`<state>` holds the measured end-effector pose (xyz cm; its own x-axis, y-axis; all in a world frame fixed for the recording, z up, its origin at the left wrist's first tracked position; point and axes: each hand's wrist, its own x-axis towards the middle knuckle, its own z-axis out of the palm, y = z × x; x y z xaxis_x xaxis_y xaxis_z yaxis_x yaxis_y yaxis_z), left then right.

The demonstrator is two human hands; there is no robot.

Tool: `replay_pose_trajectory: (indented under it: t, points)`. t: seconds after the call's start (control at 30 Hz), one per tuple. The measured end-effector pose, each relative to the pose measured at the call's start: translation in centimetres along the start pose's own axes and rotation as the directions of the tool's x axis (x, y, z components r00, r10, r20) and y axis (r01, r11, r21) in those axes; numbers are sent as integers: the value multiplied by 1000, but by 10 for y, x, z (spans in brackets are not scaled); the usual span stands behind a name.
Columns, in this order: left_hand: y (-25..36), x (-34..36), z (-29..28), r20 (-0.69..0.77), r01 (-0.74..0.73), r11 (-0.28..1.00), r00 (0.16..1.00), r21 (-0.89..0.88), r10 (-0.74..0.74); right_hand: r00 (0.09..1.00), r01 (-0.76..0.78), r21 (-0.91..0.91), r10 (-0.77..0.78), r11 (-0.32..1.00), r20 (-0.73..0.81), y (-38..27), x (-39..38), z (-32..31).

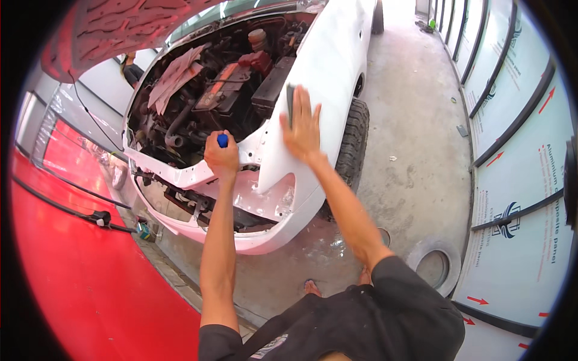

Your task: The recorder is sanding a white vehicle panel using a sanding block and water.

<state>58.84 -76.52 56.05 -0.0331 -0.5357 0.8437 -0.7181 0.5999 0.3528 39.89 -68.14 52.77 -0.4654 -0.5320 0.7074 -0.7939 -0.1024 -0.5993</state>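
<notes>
Concrete floor (pixel 415 120) flanked the white fender (pixel 328 66), where a dark block (pixel 290 103) lay lengthwise, seemingly partly beneath our right hand (pixel 301 132), showing left of its straight fingers. Our left hand (pixel 221 157) gripped a blue object (pixel 223 141).

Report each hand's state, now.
Left hand: closed, holding a small rounded blue object, mostly hidden.
Right hand: open, flat over a thin dark-grey pad on the white car fender.

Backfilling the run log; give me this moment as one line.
left hand: closed around blue object | right hand: flat over dark block on white fender | hood: raised | engine parts: exposed
</notes>
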Motion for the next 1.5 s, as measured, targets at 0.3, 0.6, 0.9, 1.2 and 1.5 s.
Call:
replay_pose_trajectory:
  t: [0.3,0.6,0.9,1.2,1.5]
  points:
    - [-6,2,-7,33,26,1000,999,5,-26,999,-17,73,15,997,29,-11,-56,10]
    - [0,-2,-8,37,52,999,998,6,-53,997,-76,118,78,990,-9,-14,-95,18]
    - [-7,0,-8,35,45,999,998,8,-45,996,-89,135,84,987,39,-19,-65,3]
    - [-2,-1,2,32,10,999,999,-35,-9,998,-50,80,52,996,-20,7,5,-3]
    - [3,-2,5,30,18,998,999,-57,-16,1000,-6,28,5,1000,21,-7,14,0]
